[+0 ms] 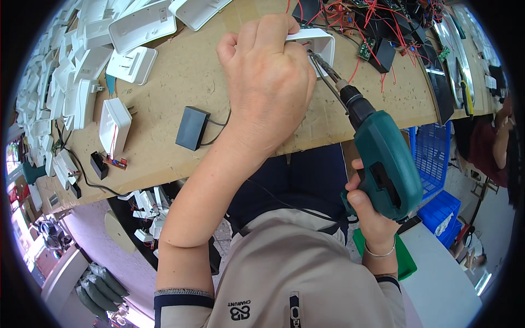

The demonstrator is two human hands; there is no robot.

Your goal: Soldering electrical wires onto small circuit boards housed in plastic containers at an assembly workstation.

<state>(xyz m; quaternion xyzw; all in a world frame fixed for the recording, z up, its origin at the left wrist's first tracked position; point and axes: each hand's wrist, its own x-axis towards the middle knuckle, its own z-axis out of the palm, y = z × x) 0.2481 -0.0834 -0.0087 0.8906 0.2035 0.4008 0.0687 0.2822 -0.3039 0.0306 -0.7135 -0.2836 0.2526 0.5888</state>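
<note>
My left hand (268, 76) grips a white plastic housing (327, 44) at the far middle of the workbench, its fingers curled over the near side and hiding part of it. My right hand (371, 210) is wrapped round the handle of a dark green soldering gun (391, 158). The gun's narrow tip, with a thin tube alongside, reaches into the open housing; whether it touches anything inside, I cannot tell. Left of my left forearm lies a black rectangular box (192, 128) with a thin black cable. Farther left stands a white housing with plug pins (114, 127), with red wires hanging from it.
White housings (71, 71) are heaped along the left of the cardboard-covered bench (164, 98). Circuit boards and black parts with tangled red wires (377, 27) lie at the far right. A blue basket (431, 156) and a green bin (406, 259) are at my right, below the bench.
</note>
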